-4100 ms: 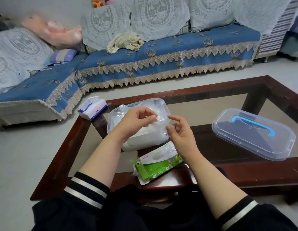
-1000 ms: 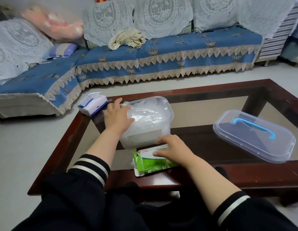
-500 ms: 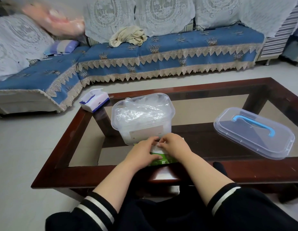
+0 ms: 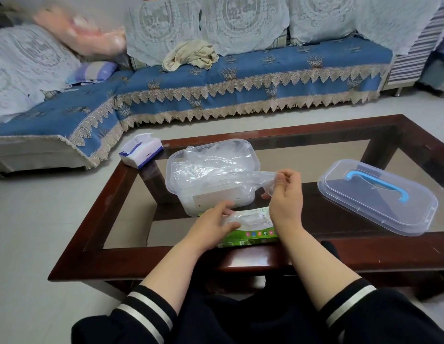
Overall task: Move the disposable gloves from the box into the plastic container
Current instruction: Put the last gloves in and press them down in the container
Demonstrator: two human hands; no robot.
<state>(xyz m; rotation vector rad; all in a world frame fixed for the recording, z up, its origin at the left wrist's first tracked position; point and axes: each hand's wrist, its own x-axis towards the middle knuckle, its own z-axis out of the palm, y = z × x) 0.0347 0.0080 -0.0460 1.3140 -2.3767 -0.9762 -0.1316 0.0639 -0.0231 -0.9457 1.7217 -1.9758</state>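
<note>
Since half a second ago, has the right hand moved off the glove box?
Yes. The right hand has risen from the green glove box toward the plastic container, pinching a clear glove.

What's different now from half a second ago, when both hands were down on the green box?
The right hand has lifted away from the green cardboard glove box, pinching a thin clear disposable glove and drawing it up over the clear plastic container. The left hand stays on the box, steadying it. The container, the clear lid with the blue handle and the white tissue pack have not moved.
</note>
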